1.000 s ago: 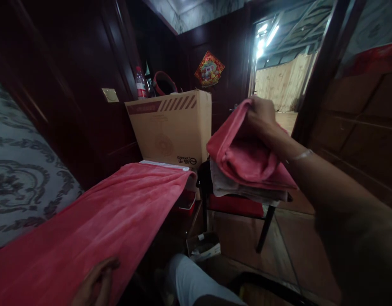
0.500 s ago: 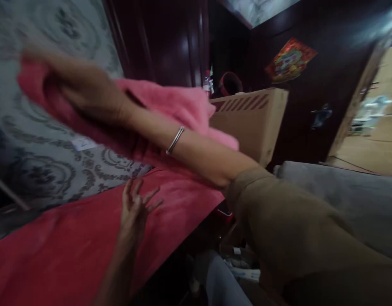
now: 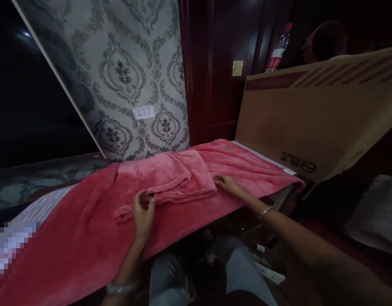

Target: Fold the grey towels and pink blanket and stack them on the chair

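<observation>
A pink fleece cloth (image 3: pixel 179 170) lies in folded layers on top of a larger red-pink plush blanket (image 3: pixel 90 238). My left hand (image 3: pixel 143 214) is at the front of the folds, fingers bent and closed around the cloth's thick edge. At the right edge of the same cloth, the curled fingers of my right hand (image 3: pixel 227 183) pinch its border. The fingertips of my right hand are partly hidden. One loose, rolled end of the cloth sticks out to the left, beyond my left hand.
Behind the blanket stands a patterned wall with a paper label (image 3: pixel 144 112) reading 277. A large cardboard box (image 3: pixel 288 114) leans at the right, near a bottle (image 3: pixel 278 49). A dark screen (image 3: pixel 33 85) stands at the left. Striped fabric (image 3: pixel 49 204) shows under the blanket.
My right hand, raised at the upper left with the pink cloth, has come down to the right. The cloth now lies folded on the blanket. My left hand has closed on it. The view has turned left.
</observation>
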`<state>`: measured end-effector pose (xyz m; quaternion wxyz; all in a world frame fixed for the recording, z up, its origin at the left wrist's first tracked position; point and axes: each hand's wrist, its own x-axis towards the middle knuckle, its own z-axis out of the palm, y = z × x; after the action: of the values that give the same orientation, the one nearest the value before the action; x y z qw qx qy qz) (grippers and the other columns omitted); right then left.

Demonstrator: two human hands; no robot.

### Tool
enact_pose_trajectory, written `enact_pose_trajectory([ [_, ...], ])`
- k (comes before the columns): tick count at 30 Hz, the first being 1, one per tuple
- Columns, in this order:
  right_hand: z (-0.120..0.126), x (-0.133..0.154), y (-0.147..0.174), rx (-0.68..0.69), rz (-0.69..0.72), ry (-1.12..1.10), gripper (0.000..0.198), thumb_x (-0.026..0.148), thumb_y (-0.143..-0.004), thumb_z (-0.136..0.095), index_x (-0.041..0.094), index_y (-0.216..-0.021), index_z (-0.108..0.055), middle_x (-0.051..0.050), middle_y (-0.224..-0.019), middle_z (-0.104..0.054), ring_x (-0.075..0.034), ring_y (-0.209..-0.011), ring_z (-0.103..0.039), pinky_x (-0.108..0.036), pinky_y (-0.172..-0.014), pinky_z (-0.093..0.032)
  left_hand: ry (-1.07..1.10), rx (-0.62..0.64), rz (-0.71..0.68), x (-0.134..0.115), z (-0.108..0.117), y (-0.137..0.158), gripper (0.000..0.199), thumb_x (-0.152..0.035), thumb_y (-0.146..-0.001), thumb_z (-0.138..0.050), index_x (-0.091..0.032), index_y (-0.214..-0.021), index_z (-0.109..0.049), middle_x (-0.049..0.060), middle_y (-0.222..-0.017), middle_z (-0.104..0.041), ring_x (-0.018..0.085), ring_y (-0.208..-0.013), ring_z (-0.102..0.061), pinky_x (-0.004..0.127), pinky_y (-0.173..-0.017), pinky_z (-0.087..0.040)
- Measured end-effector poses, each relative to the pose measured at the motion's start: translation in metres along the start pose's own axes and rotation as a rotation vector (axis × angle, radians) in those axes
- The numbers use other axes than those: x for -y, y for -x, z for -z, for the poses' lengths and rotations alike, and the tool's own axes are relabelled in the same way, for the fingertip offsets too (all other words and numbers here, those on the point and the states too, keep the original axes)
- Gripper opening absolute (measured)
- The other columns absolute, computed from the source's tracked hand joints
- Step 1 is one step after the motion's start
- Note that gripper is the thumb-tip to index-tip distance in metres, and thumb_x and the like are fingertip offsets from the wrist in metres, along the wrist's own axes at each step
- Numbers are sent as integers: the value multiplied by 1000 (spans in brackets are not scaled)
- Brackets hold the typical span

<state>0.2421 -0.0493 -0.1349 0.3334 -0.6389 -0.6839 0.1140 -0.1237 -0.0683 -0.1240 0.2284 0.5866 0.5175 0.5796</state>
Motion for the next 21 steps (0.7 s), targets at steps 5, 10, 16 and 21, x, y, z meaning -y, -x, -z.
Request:
enact_pose_trajectory([
  [5, -24, 1, 13, -56, 47, 44, 35, 15, -87, -58, 15, -120, -70, -14, -123, -68, -26, -116, -60, -43, -105, -45, -629, 421, -275, -26, -51, -45, 43, -19, -75, -67, -15, -118, -63, 18, -131, -61, 34, -128, -52, 50, -110, -38],
  [10, -40, 38, 10, 58, 247, 197, 32, 29, -92, -62, 16, -120, -71, -14, -123, -66, -26, -115, -58, -41, -103, -43, -600, 414, -168, -24, -77, -78, 8, -16, -79, -59, -17, -82, -67, 13, -95, -71, 26, -102, -65, 39, -98, -46],
  [16, -54, 59, 4, 93, 232, 183, 22, 23, -90, -66, 19, -111, -73, -11, -116, -68, -24, -113, -58, -35, -98, -44, -302, -47, -45, -21, -32, -130, 20, -22, -87, -42, -16, -86, -62, 4, -82, -65, 18, -80, -60, 31, -79, -49],
  [21, -38, 42, -30, -107, -25, 21, 15, 19, -97, -56, 13, -96, -70, -9, -95, -69, -19, -90, -64, -33, -84, -53, -95, -436, 55, -29, 41, -170, 13, -15, -85, -38, -19, -78, -48, -6, -65, -40, 12, -64, -45, 28, -71, -44],
])
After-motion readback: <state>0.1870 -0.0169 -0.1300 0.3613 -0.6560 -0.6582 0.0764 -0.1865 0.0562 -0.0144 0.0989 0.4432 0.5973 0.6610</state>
